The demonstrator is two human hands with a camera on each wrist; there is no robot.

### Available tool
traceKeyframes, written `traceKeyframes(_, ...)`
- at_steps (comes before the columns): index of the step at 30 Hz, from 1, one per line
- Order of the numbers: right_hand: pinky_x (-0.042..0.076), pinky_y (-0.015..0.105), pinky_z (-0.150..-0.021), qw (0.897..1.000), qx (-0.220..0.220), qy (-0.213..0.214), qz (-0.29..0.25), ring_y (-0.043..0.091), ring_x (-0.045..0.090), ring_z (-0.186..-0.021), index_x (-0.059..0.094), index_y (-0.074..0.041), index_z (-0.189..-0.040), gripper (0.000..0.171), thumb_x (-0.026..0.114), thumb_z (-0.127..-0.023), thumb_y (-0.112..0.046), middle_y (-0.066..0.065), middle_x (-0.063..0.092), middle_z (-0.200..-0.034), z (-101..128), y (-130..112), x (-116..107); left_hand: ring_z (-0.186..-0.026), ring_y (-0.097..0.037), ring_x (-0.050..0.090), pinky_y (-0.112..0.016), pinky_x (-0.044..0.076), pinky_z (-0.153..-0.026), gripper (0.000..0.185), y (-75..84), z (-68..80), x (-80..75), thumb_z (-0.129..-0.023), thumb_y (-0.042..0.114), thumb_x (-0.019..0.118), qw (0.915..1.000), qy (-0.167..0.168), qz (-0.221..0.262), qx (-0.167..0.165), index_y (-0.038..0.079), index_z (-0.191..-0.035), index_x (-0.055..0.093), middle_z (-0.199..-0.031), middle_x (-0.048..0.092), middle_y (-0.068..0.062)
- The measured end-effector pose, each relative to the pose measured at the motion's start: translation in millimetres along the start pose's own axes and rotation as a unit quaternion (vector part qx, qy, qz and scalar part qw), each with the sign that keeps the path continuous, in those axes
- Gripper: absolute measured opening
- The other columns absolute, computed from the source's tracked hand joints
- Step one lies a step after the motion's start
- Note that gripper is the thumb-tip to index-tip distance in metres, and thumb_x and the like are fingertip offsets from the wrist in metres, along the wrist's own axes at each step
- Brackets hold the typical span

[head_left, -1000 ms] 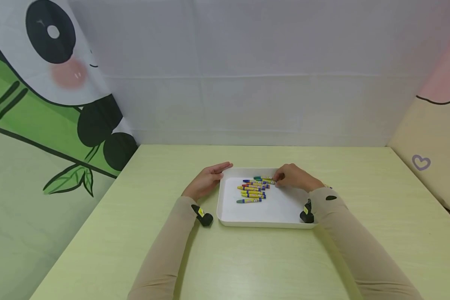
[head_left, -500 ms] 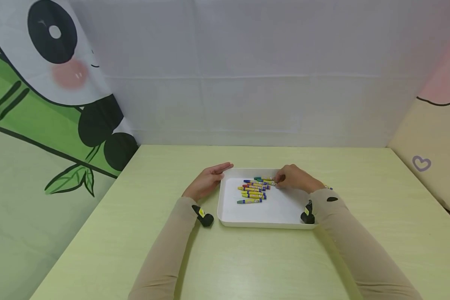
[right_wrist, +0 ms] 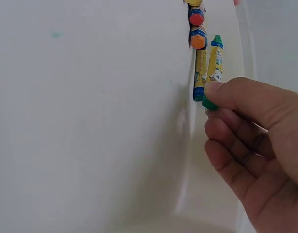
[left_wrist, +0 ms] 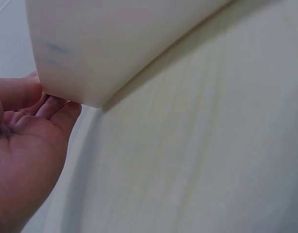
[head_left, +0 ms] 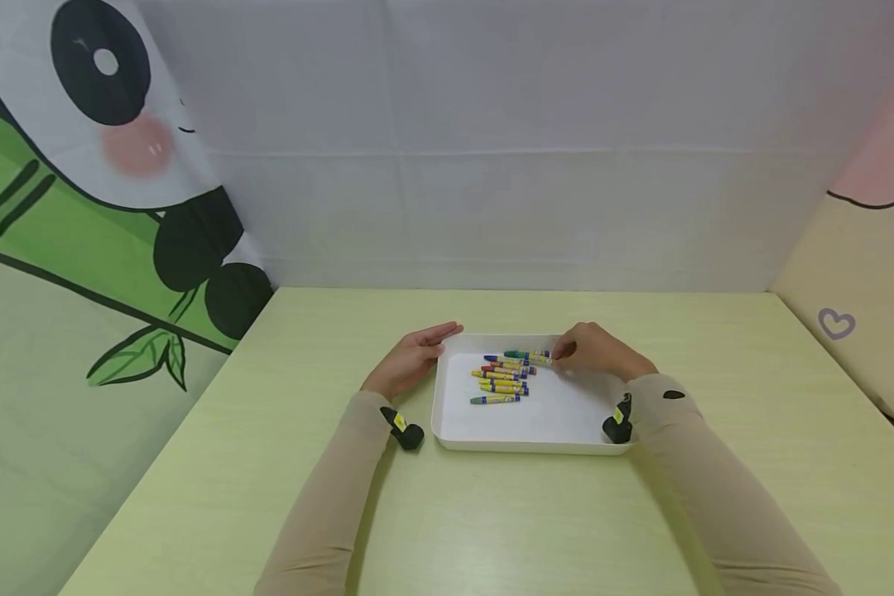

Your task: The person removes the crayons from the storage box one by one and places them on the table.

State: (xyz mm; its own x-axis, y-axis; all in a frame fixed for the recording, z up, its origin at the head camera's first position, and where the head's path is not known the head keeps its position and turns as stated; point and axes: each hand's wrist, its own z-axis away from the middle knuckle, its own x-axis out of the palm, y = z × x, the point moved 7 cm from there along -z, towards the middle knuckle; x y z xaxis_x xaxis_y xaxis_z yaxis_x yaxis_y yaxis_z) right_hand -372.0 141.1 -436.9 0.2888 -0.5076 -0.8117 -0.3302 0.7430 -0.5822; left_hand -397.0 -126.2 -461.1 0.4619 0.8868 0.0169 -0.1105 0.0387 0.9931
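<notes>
Green wax crayon (right_wrist: 213, 73) with yellow label is lying at the far edge of the shallow white plastic tray (head_left: 529, 426) (beside the other crayons (head_left: 502, 377)); the right hand (head_left: 592, 352) is pinching its end. The left hand (head_left: 411, 358), fingers straight, is touching the tray's corner on the pale green surface (head_left: 492, 513).

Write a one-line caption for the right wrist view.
Right hand touches the end of a green crayon lying beside other crayons in a white tray.
</notes>
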Motion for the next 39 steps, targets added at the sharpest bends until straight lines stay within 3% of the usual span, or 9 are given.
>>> traceKeyframes(14,0.056,0.034,-0.08,1.0,-0.017,0.004,-0.023,0.016,0.066,-0.088,0.075,-0.007,-0.098,0.014,0.07,-0.087,-0.015,0.006,0.073,-0.098,8,0,-22,-0.145,-0.018,0.026,-0.039,0.027,-0.118,0.049,0.2,-1.6,-1.6,-0.101,-0.002,0.035,1.0,0.008,0.0,-0.003,0.009,-0.149,0.035,-0.155,0.036,-0.002)
traceKeyframes(19,0.055,0.036,-0.083,0.999,-0.003,0.005,-0.043,0.017,0.065,-0.091,0.074,-0.008,-0.1,0.016,0.07,-0.087,-0.015,0.007,0.072,-0.101,14,2,-32,-0.146,-0.018,0.025,-0.039,0.027,-0.118,0.049,1.6,-1.0,-0.9,-0.101,-0.002,0.035,1.0,0.006,-0.001,0.0,0.008,-0.15,0.033,-0.155,0.036,-0.002)
traceKeyframes(24,0.055,0.038,-0.083,0.999,-0.013,0.017,-0.034,0.02,0.066,-0.093,0.073,-0.005,-0.103,0.019,0.068,-0.089,-0.017,0.011,0.072,-0.104,21,2,-44,-0.146,-0.018,0.025,-0.039,0.026,-0.118,0.05,2.7,-1.7,-0.2,-0.101,-0.001,0.035,1.0,0.003,-0.003,0.001,0.007,-0.151,0.031,-0.155,0.035,-0.002)
traceKeyframes(39,0.055,0.039,-0.082,0.998,0.008,0.056,-0.031,0.023,0.065,-0.097,0.073,-0.007,-0.107,0.024,0.067,-0.09,-0.024,0.011,0.071,-0.108,43,33,-71,-0.146,-0.019,0.026,-0.039,0.026,-0.118,0.049,3.6,-3.2,2.1,-0.101,-0.002,0.034,0.9999,0.012,0.002,-0.004,0.008,-0.15,0.034,-0.155,0.036,-0.002)
